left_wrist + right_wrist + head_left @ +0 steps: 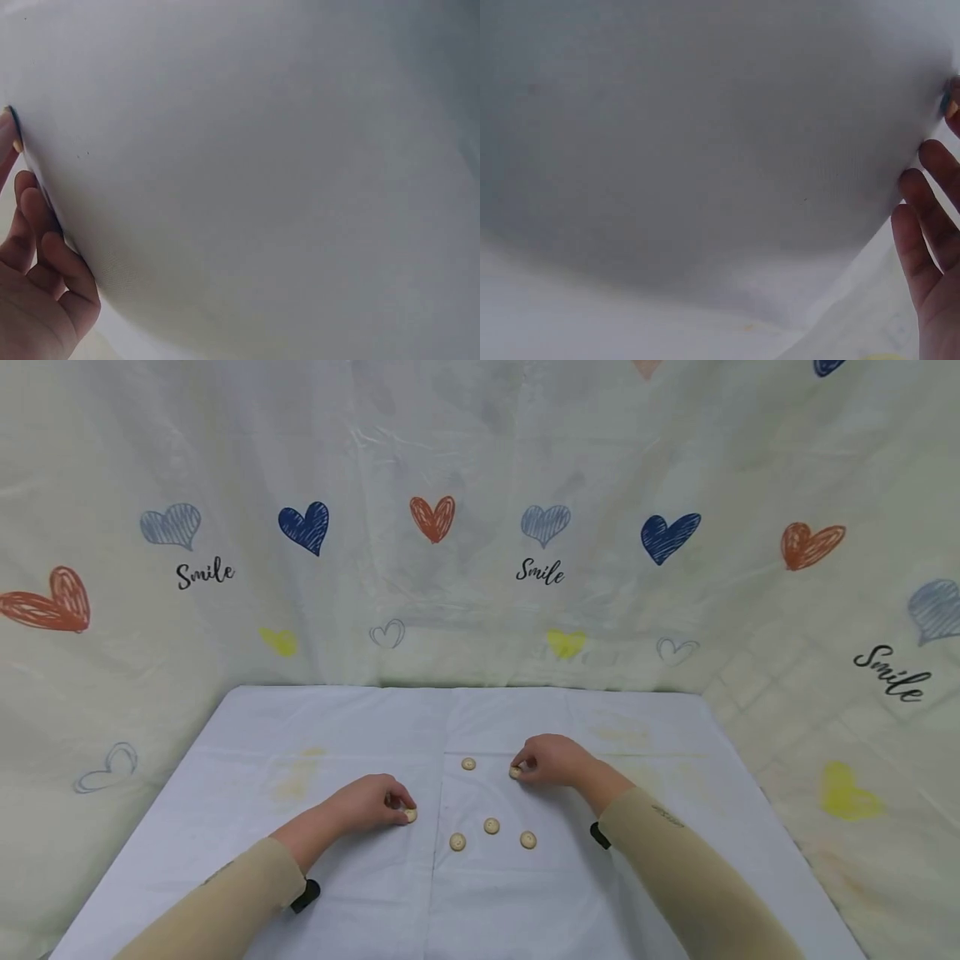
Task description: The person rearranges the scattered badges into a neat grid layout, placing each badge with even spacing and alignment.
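Note:
My left hand (367, 803) pinches a round wooden button (411, 815) between thumb and finger, low at the white cloth left of the cloth's middle crease. Farther back and to the right, my right hand (553, 762) grips another wooden button (514, 772) at its fingertips. In the left wrist view the left hand (45, 300) shows at the left edge, its other fingers bent. At the right edge of the right wrist view is the right hand (937, 247), three fingers touching the cloth; only a sliver of its button can be made out.
Several more wooden buttons lie between and in front of the hands: one at the back (468, 764), one in the middle (491, 826), and others nearer me (457, 842). A white cloth (360, 718) covers the table. Behind hangs a curtain (480, 602) printed with hearts.

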`<state>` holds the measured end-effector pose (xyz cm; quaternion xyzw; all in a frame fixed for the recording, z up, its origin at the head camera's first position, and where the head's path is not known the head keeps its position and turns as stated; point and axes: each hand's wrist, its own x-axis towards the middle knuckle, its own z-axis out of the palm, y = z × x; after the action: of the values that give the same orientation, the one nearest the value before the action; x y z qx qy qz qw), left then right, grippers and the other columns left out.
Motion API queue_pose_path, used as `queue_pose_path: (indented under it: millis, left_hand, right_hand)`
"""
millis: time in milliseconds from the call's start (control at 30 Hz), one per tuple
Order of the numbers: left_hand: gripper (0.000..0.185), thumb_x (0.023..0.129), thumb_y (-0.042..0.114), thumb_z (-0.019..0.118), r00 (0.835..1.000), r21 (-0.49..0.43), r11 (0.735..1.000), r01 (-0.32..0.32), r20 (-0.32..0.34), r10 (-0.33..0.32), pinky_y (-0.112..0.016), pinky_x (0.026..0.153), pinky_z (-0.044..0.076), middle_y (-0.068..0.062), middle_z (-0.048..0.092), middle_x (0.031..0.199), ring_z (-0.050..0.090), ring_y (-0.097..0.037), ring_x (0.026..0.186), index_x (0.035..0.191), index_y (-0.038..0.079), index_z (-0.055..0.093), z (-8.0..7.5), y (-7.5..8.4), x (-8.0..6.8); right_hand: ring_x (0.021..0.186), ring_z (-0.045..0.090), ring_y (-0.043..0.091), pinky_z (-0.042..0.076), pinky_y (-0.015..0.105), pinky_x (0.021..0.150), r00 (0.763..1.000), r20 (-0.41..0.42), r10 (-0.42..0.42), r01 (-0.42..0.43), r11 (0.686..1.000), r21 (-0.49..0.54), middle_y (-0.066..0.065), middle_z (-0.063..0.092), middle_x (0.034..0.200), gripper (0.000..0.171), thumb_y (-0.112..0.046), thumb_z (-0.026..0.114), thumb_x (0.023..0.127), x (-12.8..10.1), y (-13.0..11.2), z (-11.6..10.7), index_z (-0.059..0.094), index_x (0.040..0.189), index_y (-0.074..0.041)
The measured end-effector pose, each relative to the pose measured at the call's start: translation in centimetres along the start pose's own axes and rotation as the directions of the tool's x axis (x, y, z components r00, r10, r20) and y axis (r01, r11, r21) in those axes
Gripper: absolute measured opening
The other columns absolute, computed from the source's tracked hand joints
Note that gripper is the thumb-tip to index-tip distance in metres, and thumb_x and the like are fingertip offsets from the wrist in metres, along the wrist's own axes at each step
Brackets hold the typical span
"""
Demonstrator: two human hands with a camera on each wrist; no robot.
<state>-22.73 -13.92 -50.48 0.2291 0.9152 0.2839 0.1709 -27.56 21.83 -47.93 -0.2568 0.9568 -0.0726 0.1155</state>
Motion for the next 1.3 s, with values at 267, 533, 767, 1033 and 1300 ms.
queue_pose_path:
  millis: [267, 533, 767, 1033, 1300]
  left_hand:
    - [0.009, 0.086, 0.027, 0.079, 1.0, -0.014, 1.0, 0.007, 0.031, -0.006, -0.034, 0.075, 0.044, 0.009, 0.058, 0.083, 0.052, -0.012, 0.081, 0.092, 0.031, 0.075, -0.2, -0.5, 0.3]
    - [0.01, 0.086, 0.023, 0.079, 0.999, -0.021, 1.0, 0.013, 0.038, -0.012, -0.035, 0.074, 0.043, 0.007, 0.057, 0.082, 0.052, -0.014, 0.08, 0.091, 0.03, 0.075, -0.5, 0.3, 0.1]
    - [0.009, 0.086, 0.023, 0.078, 0.999, -0.037, 0.999, 0.011, 0.047, -0.009, -0.035, 0.074, 0.043, 0.007, 0.058, 0.081, 0.052, -0.013, 0.08, 0.091, 0.03, 0.075, -0.4, -0.1, 0.3]
    - [0.01, 0.085, 0.025, 0.079, 0.999, -0.027, 0.999, 0.023, 0.047, -0.022, -0.035, 0.076, 0.044, 0.008, 0.058, 0.083, 0.052, -0.013, 0.081, 0.091, 0.032, 0.075, -0.3, -0.5, 0.2]
    - [0.009, 0.085, 0.025, 0.079, 0.999, -0.027, 1.0, 0.007, 0.039, -0.006, -0.035, 0.076, 0.044, 0.008, 0.058, 0.083, 0.052, -0.013, 0.081, 0.091, 0.031, 0.075, -0.4, -0.3, 0.2]
  right_hand:
    - [0.074, 0.049, 0.009, 0.044, 0.031, 0.074, 1.0, -0.015, 0.011, -0.011, 0.999, -0.036, -0.012, 0.054, 0.077, 0.02, -0.033, 0.073, 0.09, 1.9, -0.4, 0.5, 0.078, 0.108, -0.026]
    - [0.073, 0.049, 0.011, 0.042, 0.031, 0.071, 1.0, -0.022, 0.003, -0.003, 1.0, -0.022, -0.01, 0.054, 0.076, 0.023, -0.032, 0.073, 0.09, 1.9, -0.6, 0.2, 0.077, 0.112, -0.028]
    - [0.073, 0.049, 0.011, 0.043, 0.033, 0.073, 0.999, -0.031, 0.011, -0.009, 0.999, 0.037, -0.01, 0.055, 0.079, 0.026, -0.028, 0.074, 0.089, 0.9, -0.3, -0.4, 0.076, 0.114, -0.025]
    - [0.076, 0.051, 0.01, 0.045, 0.033, 0.075, 0.999, -0.029, 0.023, -0.02, 0.994, 0.106, -0.011, 0.058, 0.083, 0.031, -0.028, 0.076, 0.087, -1.8, 0.5, -0.9, 0.075, 0.117, -0.022]
    - [0.079, 0.053, 0.01, 0.047, 0.033, 0.074, 0.999, -0.047, 0.015, -0.008, 0.989, 0.149, -0.014, 0.059, 0.085, 0.03, -0.026, 0.078, 0.085, -6.0, 1.8, -0.7, 0.076, 0.115, -0.021]
